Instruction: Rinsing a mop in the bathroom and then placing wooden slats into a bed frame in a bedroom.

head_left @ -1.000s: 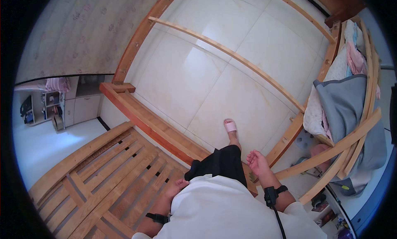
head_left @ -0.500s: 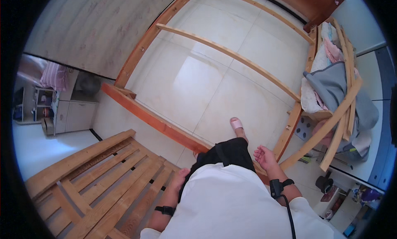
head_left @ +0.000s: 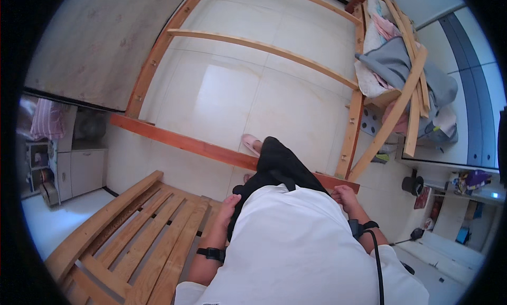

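The left hand (head_left: 229, 205) and right hand (head_left: 346, 195) hang half-curled, nothing visible in either. The slatted wooden panel (head_left: 163, 247) is at eight o'clock, the bed frame (head_left: 185, 141) toward twelve, a grey blanket (head_left: 388, 58) at two.

Hands (head_left: 346, 197) beside black shorts (head_left: 280, 165); wooden frame (head_left: 182, 142) over tiled floor (head_left: 301, 101); slatted wooden panel (head_left: 165, 236) lower left.

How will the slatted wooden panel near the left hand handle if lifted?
The slatted wooden panel is probably stiff, its slats framed together. Likely heavy, given the thick curved rail. Gaps between slats may offer handholds.
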Demonstrator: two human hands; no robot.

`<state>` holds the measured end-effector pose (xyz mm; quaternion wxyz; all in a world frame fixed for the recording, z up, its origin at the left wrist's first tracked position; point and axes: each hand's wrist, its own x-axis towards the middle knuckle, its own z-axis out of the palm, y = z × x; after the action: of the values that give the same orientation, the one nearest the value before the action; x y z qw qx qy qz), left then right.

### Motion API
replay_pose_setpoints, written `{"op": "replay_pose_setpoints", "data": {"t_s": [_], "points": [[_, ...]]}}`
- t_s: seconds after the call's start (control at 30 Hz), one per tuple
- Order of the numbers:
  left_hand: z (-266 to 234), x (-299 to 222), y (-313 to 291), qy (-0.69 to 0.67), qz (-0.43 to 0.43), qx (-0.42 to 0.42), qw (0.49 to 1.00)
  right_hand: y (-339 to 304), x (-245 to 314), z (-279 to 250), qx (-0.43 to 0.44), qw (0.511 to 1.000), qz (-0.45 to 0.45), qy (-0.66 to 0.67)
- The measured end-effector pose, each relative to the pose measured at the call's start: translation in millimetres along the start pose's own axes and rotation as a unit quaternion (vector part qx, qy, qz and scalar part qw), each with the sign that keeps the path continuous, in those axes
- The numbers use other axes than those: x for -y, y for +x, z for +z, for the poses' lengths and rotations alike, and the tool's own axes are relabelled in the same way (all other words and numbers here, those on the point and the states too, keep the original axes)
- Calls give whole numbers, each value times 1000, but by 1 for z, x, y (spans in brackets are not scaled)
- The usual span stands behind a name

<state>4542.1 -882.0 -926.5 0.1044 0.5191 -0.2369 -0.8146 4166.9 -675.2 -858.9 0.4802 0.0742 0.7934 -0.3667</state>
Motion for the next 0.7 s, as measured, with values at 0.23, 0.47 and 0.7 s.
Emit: {"op": "replay_pose_setpoints", "data": {"t_s": [0.23,0.47,0.7], "points": [[-20,-10,-7,22,9,-9,1000,16,-33,21,23,983,-11,-180],[-27,-34,6,31,7,-42,999,70,34,76,92,978,-57,-178],[11,-119,56,23,-19,-69,997,190,63,75,113,934,-103,-322]]}}
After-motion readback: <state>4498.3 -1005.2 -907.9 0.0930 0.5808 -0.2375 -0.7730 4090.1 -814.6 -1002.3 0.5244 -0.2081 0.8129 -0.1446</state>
